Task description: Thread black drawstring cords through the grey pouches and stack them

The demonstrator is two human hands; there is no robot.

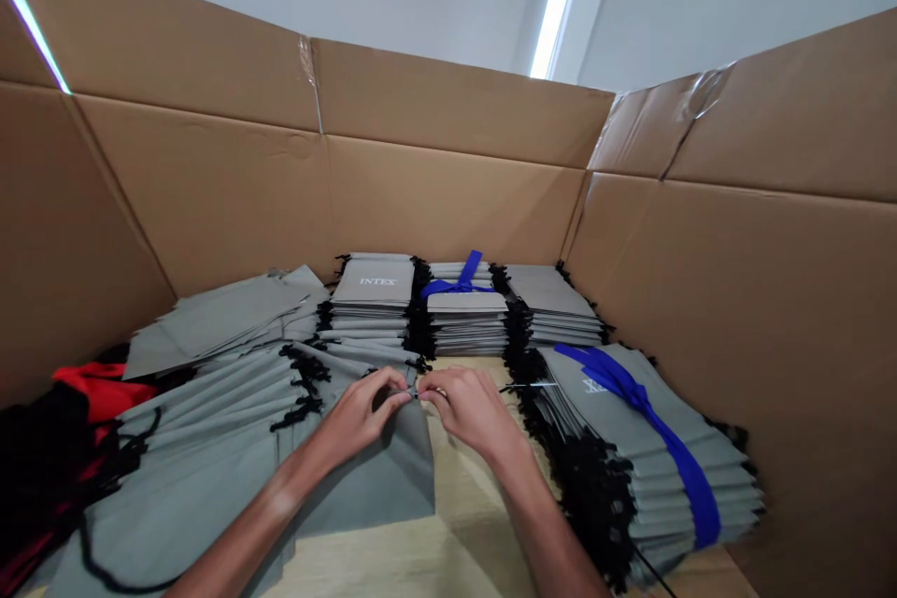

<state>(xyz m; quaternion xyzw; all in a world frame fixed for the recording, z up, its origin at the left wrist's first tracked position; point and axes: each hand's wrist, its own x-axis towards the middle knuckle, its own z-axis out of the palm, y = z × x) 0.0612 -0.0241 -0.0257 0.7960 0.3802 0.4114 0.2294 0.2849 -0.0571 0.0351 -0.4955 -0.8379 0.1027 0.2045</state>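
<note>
Cardboard walls (448, 196); left hand (361, 416) and right hand (469, 411) tight on flat grey fabric pouch (392, 476).

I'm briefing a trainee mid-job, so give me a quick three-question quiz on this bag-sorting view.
1. True or false: the left hand and right hand both pinch the top edge of one flat grey fabric drawstring bag.
2. What binds the tall stack of grey bags beside the brown cardboard wall on the right? A. thin red cord B. flat blue ribbon C. clear tape
3. Fill in: the white print on the rear stack of grey bags reads ____.
Key: 1 true; 2 B; 3 INTEX.
</note>
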